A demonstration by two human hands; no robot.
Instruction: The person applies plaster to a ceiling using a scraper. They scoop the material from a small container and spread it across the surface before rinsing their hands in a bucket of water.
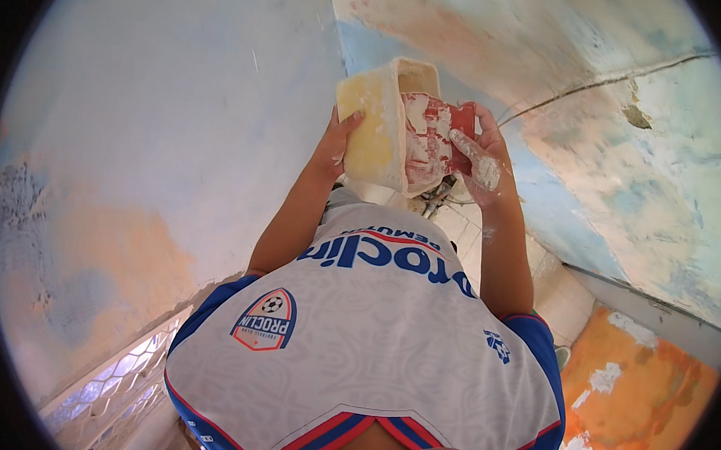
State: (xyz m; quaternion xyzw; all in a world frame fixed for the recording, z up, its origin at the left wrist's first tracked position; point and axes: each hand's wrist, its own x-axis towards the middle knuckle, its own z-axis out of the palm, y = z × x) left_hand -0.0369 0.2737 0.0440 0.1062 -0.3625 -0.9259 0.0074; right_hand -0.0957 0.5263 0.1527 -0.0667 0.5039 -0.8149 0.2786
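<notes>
My left hand (337,146) is closed round a yellow rectangular plastic tub (368,140), thumb on its outer side. The tub is tilted with its mouth toward the right, and its rim is crusted with whitish filler. In my right hand (488,160) is a red putty spreader (432,139), a wide flat blade smeared with white filler. The spreader lies across the mouth of the tub and hides most of its inside. White filler coats the thumb and part of my right hand.
A bluish-white patched wall (138,115) rises on the left; another patchy wall (577,130) on the right carries a thin cable (604,81). Below are floor tiles (559,296), an orange, white-blotched surface (642,378) at lower right, and a white lattice grille (123,392) at lower left.
</notes>
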